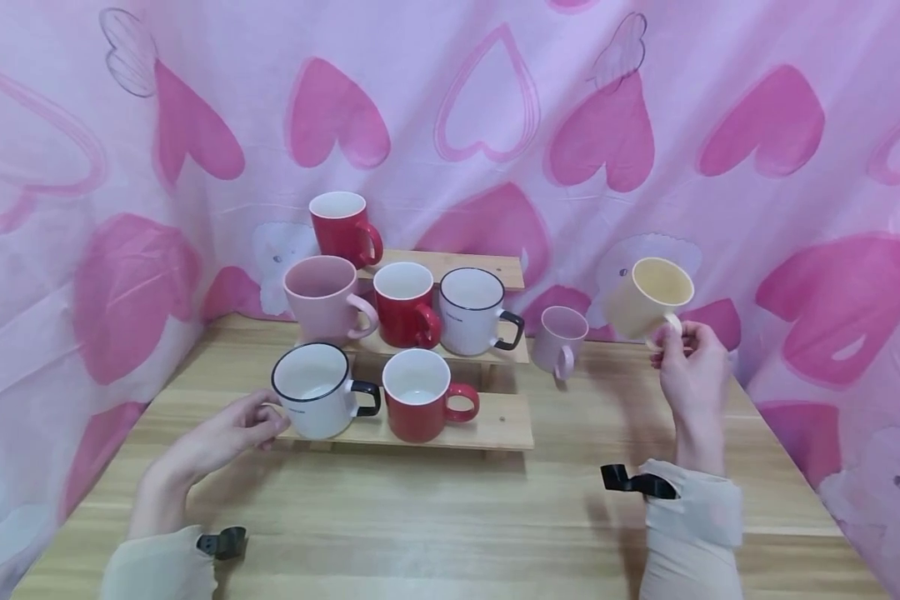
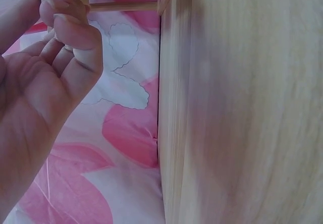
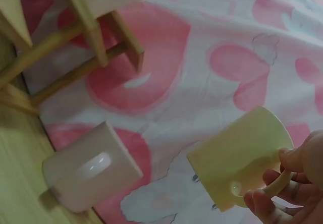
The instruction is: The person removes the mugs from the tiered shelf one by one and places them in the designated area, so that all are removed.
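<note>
My right hand (image 1: 696,371) pinches the handle of a pale yellow mug (image 1: 633,304), held up over the right side of the table, its mouth upward and slightly tilted. In the right wrist view, the thumb and fingers curl round that handle. My left hand (image 1: 228,429) grips the left end of the bottom board of a tiered wooden rack (image 1: 495,421), beside a white mug with a black rim (image 1: 311,408). The left wrist view shows its fingertips (image 2: 75,30) bent at the board's end. A small pink mug (image 1: 549,352) stands on the table between the rack and the yellow mug.
On the bottom tier is also a red mug (image 1: 412,412). The middle tier bears a larger pink mug (image 1: 318,304), a red mug (image 1: 397,321) and a black-rimmed white mug (image 1: 465,325). Another red mug (image 1: 337,233) sits on top. A heart-patterned curtain (image 1: 420,83) hangs behind the wooden table (image 1: 420,525).
</note>
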The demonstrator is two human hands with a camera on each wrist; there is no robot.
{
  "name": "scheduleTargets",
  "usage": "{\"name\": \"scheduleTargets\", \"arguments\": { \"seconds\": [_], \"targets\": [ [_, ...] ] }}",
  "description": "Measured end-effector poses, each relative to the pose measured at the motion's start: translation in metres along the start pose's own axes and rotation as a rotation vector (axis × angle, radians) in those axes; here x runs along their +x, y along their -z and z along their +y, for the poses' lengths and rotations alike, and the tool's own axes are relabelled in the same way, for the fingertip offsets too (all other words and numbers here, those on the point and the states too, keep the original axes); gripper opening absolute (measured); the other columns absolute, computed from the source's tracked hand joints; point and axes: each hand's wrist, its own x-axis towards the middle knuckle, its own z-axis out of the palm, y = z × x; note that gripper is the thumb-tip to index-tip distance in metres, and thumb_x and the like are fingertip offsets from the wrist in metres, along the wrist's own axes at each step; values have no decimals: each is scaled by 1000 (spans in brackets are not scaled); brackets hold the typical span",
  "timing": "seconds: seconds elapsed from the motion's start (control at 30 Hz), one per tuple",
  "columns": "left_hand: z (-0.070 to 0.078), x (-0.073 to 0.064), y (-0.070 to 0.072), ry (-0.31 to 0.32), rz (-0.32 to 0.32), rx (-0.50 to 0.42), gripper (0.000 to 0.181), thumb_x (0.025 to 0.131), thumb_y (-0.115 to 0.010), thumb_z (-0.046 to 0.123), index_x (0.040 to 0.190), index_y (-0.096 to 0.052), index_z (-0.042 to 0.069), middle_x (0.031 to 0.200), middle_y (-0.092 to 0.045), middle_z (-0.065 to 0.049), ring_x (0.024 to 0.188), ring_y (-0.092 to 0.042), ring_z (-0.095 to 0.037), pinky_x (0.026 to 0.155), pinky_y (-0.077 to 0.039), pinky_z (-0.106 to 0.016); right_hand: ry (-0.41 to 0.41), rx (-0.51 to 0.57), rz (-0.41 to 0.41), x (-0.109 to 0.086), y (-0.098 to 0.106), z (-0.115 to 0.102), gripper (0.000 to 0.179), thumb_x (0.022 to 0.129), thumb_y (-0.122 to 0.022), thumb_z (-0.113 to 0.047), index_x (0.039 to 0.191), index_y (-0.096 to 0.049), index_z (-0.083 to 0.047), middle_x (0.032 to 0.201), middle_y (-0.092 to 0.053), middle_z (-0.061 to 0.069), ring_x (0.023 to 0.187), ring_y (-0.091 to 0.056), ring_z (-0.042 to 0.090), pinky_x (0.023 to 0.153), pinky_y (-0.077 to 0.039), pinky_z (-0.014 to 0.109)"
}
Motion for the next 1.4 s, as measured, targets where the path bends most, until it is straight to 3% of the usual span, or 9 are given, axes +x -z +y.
{"name": "scheduleTargets", "arguments": {
  "seconds": [0.07, 0.3, 0.63, 0.83, 1.13, 1.4],
  "targets": [
    [-1, -1, 1, -6, -4, 3, 27, 100, -56, 17, 118, -49, -2, 85, -55, -14, 76, -55, -22, 72, -47, -31, -4, -94, 7, 1, 1, 10, 17, 99, -55, -17, 106, -56, -1, 84, -61, 3, 57, -60, 5, 55, -50, 18],
    [-3, 0, 0, -6, -5, -6, 26, 100, -57, 18, 115, -48, -1, 85, -54, -13, 76, -55, -23, 71, -48, -33, -74, -61, 10, 7, -1, 33, 15, 99, -57, -21, 103, -54, -7, 84, -61, 2, 57, -60, 5, 56, -51, 18],
    [-4, -1, -1, -8, 3, 18, 24, 100, -56, 18, 114, -49, 0, 82, -53, -12, 74, -55, -27, 69, -46, -34, -113, -108, -30, 10, -15, 63, 21, 100, -55, -21, 104, -54, 0, 87, -61, 8, 58, -60, 7, 58, -52, 19],
    [-2, 0, 0, -29, -6, -1, 23, 100, -55, 15, 115, -48, -1, 83, -53, -13, 73, -55, -25, 68, -47, -34, -92, -194, -31, 7, -20, 76, 26, 101, -54, -23, 106, -57, 2, 86, -63, 10, 59, -60, 8, 53, -47, 17],
    [-4, -1, 1, 15, 10, 29, 27, 100, -56, 20, 115, -49, -1, 85, -55, -16, 76, -55, -26, 71, -46, -32, -101, -276, -30, 1, -36, 92, 27, 101, -52, -27, 105, -59, -1, 94, -65, 14, 63, -55, 4, 58, -45, 19],
    [-5, 1, 1, -32, -7, 17, 21, 101, -55, 15, 113, -49, -1, 84, -55, -17, 75, -55, -25, 71, -46, -31, -98, -312, -15, -5, -46, 102, 28, 101, -53, -27, 107, -61, 0, 95, -65, 15, 76, -59, 19, 66, -46, 26]
  ]
}}
